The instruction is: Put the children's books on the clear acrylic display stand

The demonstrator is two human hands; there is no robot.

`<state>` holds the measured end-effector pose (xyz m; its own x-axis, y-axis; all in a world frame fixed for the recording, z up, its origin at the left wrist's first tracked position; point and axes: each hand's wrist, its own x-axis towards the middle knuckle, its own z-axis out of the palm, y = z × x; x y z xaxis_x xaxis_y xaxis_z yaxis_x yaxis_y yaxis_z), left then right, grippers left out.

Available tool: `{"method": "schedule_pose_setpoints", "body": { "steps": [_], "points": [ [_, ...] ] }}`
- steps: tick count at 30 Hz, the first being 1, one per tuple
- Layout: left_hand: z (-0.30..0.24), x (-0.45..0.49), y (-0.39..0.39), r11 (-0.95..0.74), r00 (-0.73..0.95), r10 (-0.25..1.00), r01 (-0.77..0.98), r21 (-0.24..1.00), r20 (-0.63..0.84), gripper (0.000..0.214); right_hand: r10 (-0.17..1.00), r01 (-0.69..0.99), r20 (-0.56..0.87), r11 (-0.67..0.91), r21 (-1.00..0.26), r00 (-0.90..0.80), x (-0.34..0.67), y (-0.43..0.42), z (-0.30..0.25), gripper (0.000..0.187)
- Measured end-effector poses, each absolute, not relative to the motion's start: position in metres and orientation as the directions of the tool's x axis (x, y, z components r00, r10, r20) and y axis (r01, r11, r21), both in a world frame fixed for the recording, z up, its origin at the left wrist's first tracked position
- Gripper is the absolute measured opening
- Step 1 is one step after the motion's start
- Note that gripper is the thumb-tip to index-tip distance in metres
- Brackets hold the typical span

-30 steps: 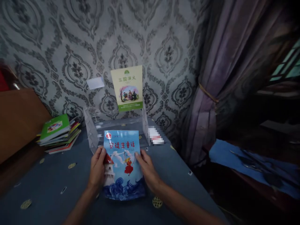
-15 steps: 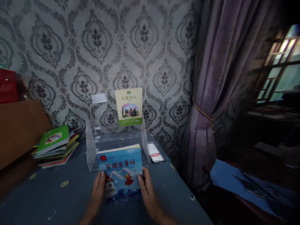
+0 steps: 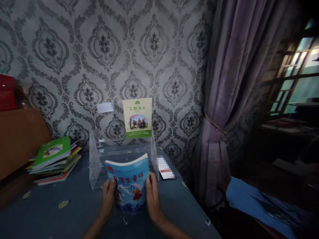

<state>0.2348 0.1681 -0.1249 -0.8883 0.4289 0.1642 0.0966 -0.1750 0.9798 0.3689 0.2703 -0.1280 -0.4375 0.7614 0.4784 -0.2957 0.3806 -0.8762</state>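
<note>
Between my two hands is a blue paperback book (image 3: 131, 189) with red Chinese title characters, its cover bowed and its top edge curved. My left hand (image 3: 108, 196) grips the left side, thumb on the front cover. On the right side my right hand (image 3: 153, 196) is closed the same way. Just behind the book stands a clear acrylic stepped book rack (image 3: 94, 162). A cream and green book (image 3: 137, 118) stands upright at the rack's top right, facing me. The book in my hands hides part of the rack's front.
A stack of books (image 3: 53, 159), green cover on top, lies at the left by a brown box (image 3: 22, 136). Right of the rack is a white card (image 3: 165, 169), partly pixelated. A purple curtain (image 3: 219, 99) hangs right of the blue-covered table (image 3: 82, 212).
The blue book has been bent into a curve between my hands and raised slightly off the table. My hands have drawn a little closer together. The view has shifted slightly.
</note>
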Motion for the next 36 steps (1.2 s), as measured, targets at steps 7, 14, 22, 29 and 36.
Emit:
{"method": "schedule_pose_setpoints", "body": {
  "steps": [7, 14, 22, 29, 36],
  "points": [
    [-0.125, 0.226, 0.151, -0.098, -0.792, 0.585, 0.145, 0.984, 0.175, 0.058, 0.719, -0.258, 0.471, 0.394, -0.882, -0.512, 0.377, 0.277, -0.144, 0.038],
    [-0.079, 0.198, 0.125, 0.106, -0.467, 0.884, 0.246, 0.963, 0.022, 0.048, 0.63, -0.093, 0.476, 0.542, -0.836, -0.613, 0.395, 0.297, -0.13, 0.029],
    [-0.06, 0.199, 0.135, 0.098, -0.438, 0.898, 0.296, 0.95, 0.044, 0.041, 0.551, -0.093, 0.512, 0.616, -0.782, -0.659, 0.399, 0.315, -0.101, 0.019],
    [0.0, 0.199, 0.158, -0.048, -0.425, 0.85, 0.527, 0.848, 0.313, 0.034, 0.5, -0.152, 0.632, 0.701, -0.697, -0.593, 0.396, 0.335, -0.038, 0.013],
    [0.087, 0.17, 0.214, -0.352, -0.338, 0.699, 0.604, 0.714, 0.63, 0.034, 0.361, -0.213, 0.801, 0.837, -0.505, -0.478, 0.373, 0.386, 0.055, 0.019]
  ]
}}
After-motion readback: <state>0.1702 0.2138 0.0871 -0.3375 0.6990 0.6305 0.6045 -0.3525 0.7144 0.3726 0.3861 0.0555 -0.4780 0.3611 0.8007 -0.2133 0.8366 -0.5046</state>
